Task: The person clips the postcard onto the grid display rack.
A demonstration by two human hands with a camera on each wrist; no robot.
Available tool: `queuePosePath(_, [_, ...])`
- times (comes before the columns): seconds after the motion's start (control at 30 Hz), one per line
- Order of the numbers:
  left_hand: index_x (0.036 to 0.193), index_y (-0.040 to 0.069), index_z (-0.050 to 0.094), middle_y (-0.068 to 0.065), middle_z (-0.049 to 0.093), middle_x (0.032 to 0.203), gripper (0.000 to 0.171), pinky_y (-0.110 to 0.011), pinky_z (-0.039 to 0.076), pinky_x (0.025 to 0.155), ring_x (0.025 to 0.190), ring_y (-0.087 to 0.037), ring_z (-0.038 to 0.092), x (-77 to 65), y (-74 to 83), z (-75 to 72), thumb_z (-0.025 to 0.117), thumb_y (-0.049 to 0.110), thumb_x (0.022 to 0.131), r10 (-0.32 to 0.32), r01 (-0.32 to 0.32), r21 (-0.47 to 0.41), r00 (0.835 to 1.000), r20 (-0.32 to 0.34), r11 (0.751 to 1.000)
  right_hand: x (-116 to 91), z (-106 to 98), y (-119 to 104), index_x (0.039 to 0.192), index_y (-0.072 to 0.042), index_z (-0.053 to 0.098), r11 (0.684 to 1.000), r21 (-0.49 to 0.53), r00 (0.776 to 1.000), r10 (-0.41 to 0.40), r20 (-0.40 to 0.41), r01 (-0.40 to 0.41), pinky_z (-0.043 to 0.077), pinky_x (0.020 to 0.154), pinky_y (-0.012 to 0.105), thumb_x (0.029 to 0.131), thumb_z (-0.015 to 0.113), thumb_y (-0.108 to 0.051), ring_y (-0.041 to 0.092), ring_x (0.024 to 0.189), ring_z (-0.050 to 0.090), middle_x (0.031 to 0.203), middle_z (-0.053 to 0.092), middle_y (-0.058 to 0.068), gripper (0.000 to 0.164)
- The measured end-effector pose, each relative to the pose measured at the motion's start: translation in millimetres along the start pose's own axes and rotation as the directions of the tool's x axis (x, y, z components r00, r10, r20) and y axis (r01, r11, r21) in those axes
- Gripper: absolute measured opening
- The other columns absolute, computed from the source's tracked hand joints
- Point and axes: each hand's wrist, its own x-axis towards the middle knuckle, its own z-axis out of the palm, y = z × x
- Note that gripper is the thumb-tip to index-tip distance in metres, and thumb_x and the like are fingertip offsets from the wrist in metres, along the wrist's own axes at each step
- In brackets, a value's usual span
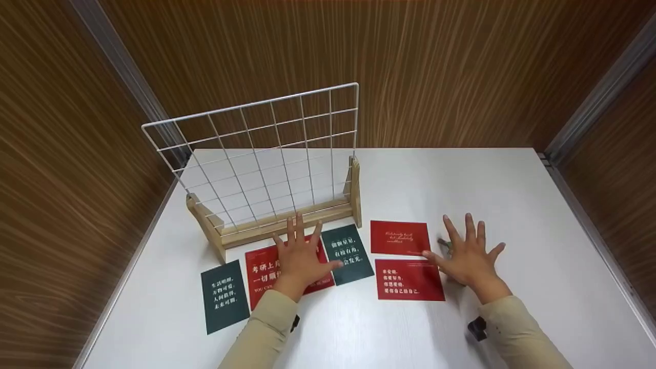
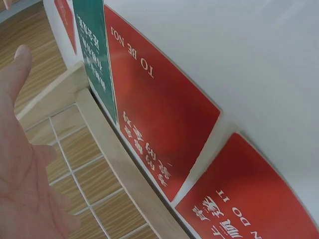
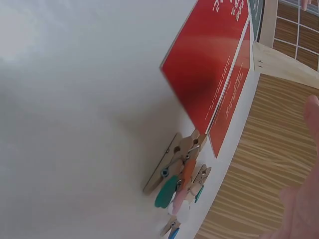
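Head view: left hand [image 1: 300, 256] spread wide, fingers straight, above two side-by-side red rectangular cards [image 1: 262, 256]; right hand [image 1: 469, 261] likewise splayed above a cluster of wooden clothespins with coloured parts [image 3: 185, 174], thumb tip over the right side of another red pair [image 1: 410, 279], laid one behind the other; contact under either hand impossible to tell. Tight quarters at left: cards close along the front of a pale wooden base [image 1: 256, 230] bearing a white wire grid [image 1: 280, 147], nearer the left edge of the white tabletop [image 1: 538, 215] than the right. Widest room behind and right of the right hand, out to the brown wood-grain back panel [image 1: 441, 77] and right edge. Legible: "YOU CAN" and "DO IT" on the left-hand red card, "TO BE NO1" on its neighbour, "有棱有角" on the right one of two flanking dark green cards [image 1: 347, 256], "你要努力" on the nearer far-right red card.
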Motion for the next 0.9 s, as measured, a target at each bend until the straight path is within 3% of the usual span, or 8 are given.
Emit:
queuePosePath(0.27, [0.153,0.029,0.015,-0.016,-0.004,0.158,0.106,-0.068,0.000,0.105,0.141,-0.038,-0.011,-2.7,-3.4,2.0,0.054,0.081,0.069,0.005,-0.005,0.016,1.000,-0.005,1.000,4,-1,9,0.154,-0.020,0.011,1.000,0.002,1.000,0.012,0.028,-0.012,-0.011,0.087,0.081,0.077,0.054,-0.073,0.053,0.136,-0.006,0.152,0.000,0.030,0.102])
queuePosePath(0.53, [0.153,0.028,0.019,-0.016,0.003,0.158,0.106,-0.067,-0.005,0.105,0.142,-0.040,-0.002,-7.3,-15.6,4.1,0.059,0.077,0.068,0.004,-0.004,-0.016,1.000,-0.020,1.000,7,-3,21,0.153,-0.018,0.011,0.999,0.036,0.997,0.029,0.074,-0.032,-0.011,0.088,0.081,0.077,0.059,-0.070,0.054,0.135,-0.005,0.150,0.001,0.032,0.104])
queuePosePath(0.77, [0.153,0.027,0.021,-0.018,0.008,0.157,0.105,-0.067,0.008,0.106,0.142,-0.039,0.002,-14.8,-32.3,5.4,0.059,0.076,0.069,-0.018,0.018,0.003,1.000,-0.019,1.000,7,-2,29,0.153,-0.019,0.010,0.999,0.031,0.995,0.041,0.095,-0.044,-0.005,0.091,0.081,0.078,0.056,-0.072,0.054,0.135,-0.003,0.151,0.001,0.031,0.103])
queuePosePath(0.9, [0.153,0.026,0.019,-0.017,0.007,0.157,0.106,-0.067,0.008,0.106,0.142,-0.039,0.001,-19.7,-42.9,5.8,0.059,0.077,0.069,-0.032,0.032,-0.008,0.999,-0.020,0.999,8,0,33,0.153,-0.020,0.011,0.997,0.047,0.993,0.053,0.102,-0.058,-0.002,0.092,0.080,0.078,0.058,-0.071,0.053,0.135,-0.001,0.151,0.002,0.031,0.102])
